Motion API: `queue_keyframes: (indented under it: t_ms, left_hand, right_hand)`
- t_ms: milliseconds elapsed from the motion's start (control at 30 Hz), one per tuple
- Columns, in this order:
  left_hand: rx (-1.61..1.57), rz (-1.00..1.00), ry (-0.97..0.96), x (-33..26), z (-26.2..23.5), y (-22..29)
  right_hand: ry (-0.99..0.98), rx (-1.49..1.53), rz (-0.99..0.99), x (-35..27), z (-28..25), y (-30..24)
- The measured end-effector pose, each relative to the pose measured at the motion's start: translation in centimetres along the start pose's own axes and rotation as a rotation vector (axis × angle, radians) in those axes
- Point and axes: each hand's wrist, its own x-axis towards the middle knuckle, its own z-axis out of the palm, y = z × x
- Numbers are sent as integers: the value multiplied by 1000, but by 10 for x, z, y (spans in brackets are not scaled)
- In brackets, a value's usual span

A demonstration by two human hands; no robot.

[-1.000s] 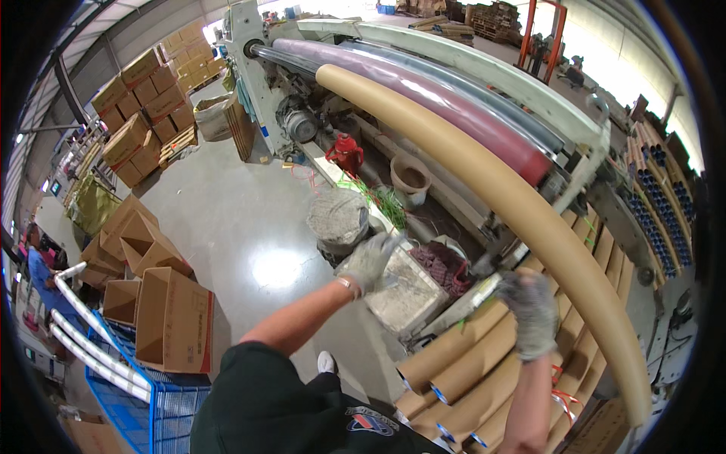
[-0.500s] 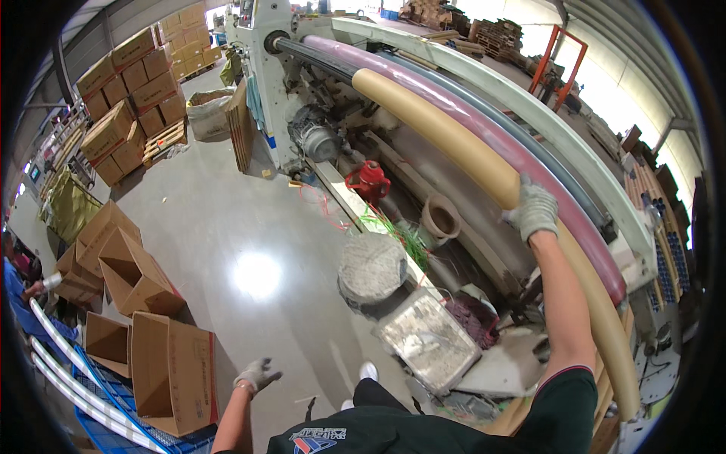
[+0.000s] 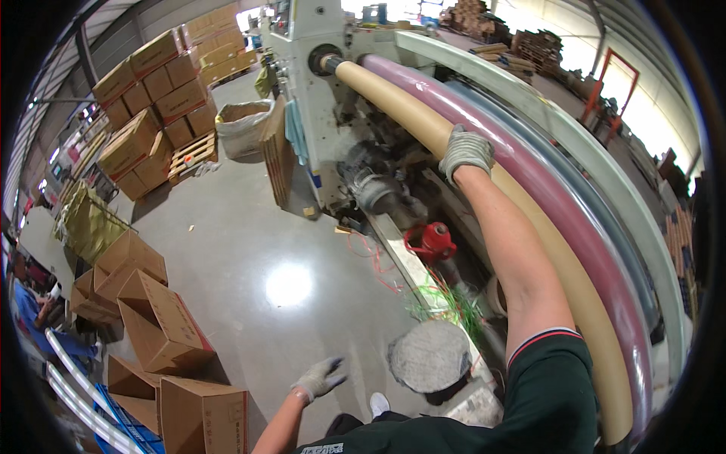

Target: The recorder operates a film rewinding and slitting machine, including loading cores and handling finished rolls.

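Observation:
A long tan cardboard tube (image 3: 397, 100) lies over the shaft of a roller machine and now reaches close to the machine's far end housing. My right hand (image 3: 466, 151), in a grey-white knit glove, is closed over the tube's upper side; its fingertips are partly out of sight. A dark bit of shaft (image 3: 330, 64) shows between the tube and the housing. Right beside the tube runs a glossy pinkish-red roller (image 3: 514, 155). Low over the floor, my gloved left hand (image 3: 319, 378) hangs open with fingers apart, holding nothing.
Open cardboard boxes (image 3: 204, 412) stand at left, near a person in blue (image 3: 34, 306). Stacked cartons (image 3: 162, 94) and a white bulk sack (image 3: 243, 129) are farther back. Along the machine's base sit a motor (image 3: 374, 185), a red container (image 3: 435, 242), green strands and a round grey block (image 3: 429, 356).
The tube has slid along the shaft toward the far housing, covering most of the dark bar. My right hand has travelled forward with it. My left hand stays open; the view has shifted.

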Motion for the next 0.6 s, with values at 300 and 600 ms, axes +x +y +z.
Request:
queue_keyframes:
  t_ms: [300,600]
  left_hand:
    - [-216,-938,2,-69,-63,-286]
    - [-178,-404,349,174,-413,-239]
  right_hand:
    - [159,-131,-154,115,18,-117]
    - [370,-91,-12,159,58,-146]
